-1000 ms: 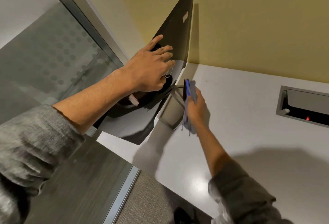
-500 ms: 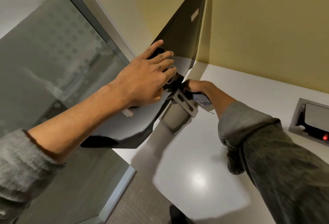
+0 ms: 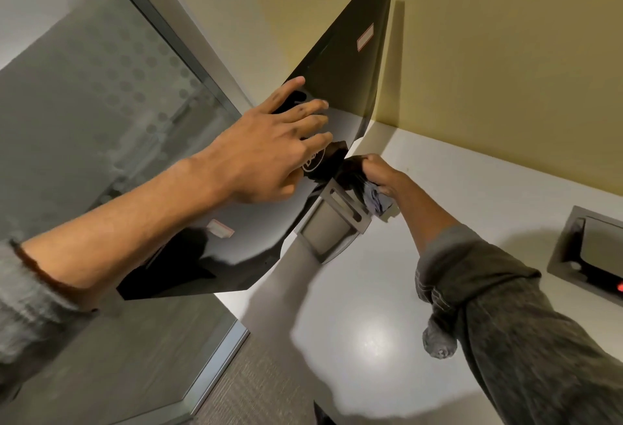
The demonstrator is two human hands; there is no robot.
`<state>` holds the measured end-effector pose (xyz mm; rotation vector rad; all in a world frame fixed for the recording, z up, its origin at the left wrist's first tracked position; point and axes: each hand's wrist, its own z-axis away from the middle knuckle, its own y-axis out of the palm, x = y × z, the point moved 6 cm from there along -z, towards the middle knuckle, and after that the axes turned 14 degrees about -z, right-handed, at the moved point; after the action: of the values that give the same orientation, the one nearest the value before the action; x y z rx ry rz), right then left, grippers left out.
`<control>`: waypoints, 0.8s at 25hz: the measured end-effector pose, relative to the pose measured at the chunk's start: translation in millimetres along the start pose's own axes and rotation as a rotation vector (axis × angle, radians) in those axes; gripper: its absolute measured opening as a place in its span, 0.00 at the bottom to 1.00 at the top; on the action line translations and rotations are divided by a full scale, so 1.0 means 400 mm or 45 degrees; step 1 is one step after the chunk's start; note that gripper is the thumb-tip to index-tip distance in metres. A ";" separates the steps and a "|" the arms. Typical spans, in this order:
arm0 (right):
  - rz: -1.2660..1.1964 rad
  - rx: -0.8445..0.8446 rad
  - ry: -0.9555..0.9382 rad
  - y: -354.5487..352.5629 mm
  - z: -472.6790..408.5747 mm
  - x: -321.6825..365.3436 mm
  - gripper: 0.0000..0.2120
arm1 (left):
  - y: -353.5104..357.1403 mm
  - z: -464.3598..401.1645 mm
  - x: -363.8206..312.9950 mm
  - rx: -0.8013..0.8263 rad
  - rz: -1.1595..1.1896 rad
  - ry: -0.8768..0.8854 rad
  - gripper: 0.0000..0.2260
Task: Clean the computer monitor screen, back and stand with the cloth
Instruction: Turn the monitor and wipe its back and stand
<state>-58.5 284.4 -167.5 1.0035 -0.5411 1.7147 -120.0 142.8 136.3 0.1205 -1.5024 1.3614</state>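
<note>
The black monitor (image 3: 340,63) shows its glossy back, tilted and turned edge-on toward the wall. My left hand (image 3: 269,151) lies flat on that back with the fingers spread and straight. Below the panel the grey stand (image 3: 332,222) rises from the white desk (image 3: 371,306). My right hand (image 3: 382,171) reaches in behind the stand's neck and grips a bunched grey-blue cloth (image 3: 377,200) against it. The screen side is hidden from me.
A yellow wall (image 3: 488,53) runs close behind the monitor. A frosted glass partition (image 3: 101,104) with a metal frame stands at the left. A grey cable box (image 3: 590,249) with a red light is sunk into the desk at the right.
My right hand moved from beside the stand base up to the stand's neck under the panel, with the cloth now bunched in it. My left hand stayed on the monitor back.
</note>
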 end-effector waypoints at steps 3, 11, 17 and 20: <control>-0.183 -0.152 0.070 -0.041 0.002 0.022 0.13 | 0.002 -0.052 0.022 -0.021 0.039 -0.012 0.28; -0.998 -0.790 -0.089 -0.164 0.071 0.066 0.11 | 0.005 -0.088 0.033 -0.063 0.061 -0.024 0.30; -0.703 -0.643 -0.497 -0.039 0.103 0.156 0.17 | 0.003 -0.088 0.030 -0.056 0.043 -0.027 0.28; -0.641 -0.573 -0.282 -0.014 0.055 0.122 0.22 | 0.004 -0.086 0.029 -0.036 0.029 -0.026 0.25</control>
<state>-51.0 296.6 -115.6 0.9062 -0.7091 0.9862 -105.3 176.0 136.5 0.0999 -1.5437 1.3598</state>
